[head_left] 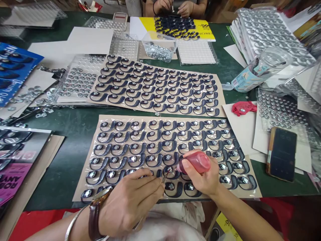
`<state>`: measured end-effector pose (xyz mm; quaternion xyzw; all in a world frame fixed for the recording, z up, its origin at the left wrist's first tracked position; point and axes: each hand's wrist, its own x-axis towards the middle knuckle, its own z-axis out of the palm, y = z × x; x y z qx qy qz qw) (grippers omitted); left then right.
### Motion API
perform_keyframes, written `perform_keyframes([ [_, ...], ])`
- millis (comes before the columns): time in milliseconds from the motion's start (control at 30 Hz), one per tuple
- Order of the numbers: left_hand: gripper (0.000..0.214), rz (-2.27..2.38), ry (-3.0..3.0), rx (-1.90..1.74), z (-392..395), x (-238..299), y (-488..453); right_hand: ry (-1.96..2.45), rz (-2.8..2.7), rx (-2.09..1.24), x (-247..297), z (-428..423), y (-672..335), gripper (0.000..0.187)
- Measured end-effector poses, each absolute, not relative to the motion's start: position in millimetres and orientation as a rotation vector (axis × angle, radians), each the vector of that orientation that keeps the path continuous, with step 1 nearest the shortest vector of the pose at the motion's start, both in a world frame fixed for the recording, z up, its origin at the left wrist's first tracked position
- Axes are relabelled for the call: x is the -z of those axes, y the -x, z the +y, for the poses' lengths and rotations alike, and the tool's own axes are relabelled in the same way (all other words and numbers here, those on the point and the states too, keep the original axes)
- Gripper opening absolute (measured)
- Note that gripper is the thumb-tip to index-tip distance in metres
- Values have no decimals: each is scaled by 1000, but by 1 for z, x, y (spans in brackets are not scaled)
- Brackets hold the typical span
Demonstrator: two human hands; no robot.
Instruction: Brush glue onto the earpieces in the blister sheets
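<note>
Plainly both grips are closed: right hand (203, 181) tilts a bottle (198, 161) nozzle-first at the hook (169, 169) just ahead, left hand (130, 201) pinches a pick (165, 176), seemingly to steady it.

Glossy dark plastic earhooks (150, 157) on matt brown cardboard (82, 187), translucent red plastic bottle (198, 162)

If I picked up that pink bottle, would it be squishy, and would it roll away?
Probably squishy: the pink bottle looks like soft plastic, and the right hand wraps it as for squeezing. Likely light, since one hand holds it tilted. Its round body might roll if laid on the sheet.
</note>
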<state>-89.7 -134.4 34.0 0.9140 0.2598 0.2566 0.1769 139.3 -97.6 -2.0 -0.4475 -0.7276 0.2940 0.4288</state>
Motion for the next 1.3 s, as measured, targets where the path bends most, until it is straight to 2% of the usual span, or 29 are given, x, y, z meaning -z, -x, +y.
perform_keyframes([
  [333,35,812,-2339,-807,-128,-32,95,1078,-1858,-700,-1,-100,-138,2],
  [633,29,866,-2101,-837,-128,-21,100,1048,-1886,-765,0,-101,-137,12],
  [767,32,821,-2185,-813,-128,-21,101,1155,-1806,-1090,-11,-102,-146,15],
  [900,36,789,-2301,-836,-130,-22,100,1121,-1342,-1472,-23,-93,-176,29],
  [1000,38,791,-2348,-842,-133,-22,99,1025,-872,-1401,-23,-79,-209,46],
  [1133,36,780,-2384,-849,-134,-24,98,943,-368,-1383,-15,-75,-245,51],
  [1300,32,766,-2438,-831,-134,-26,98,1291,-601,-1131,-10,-94,-253,50],
])
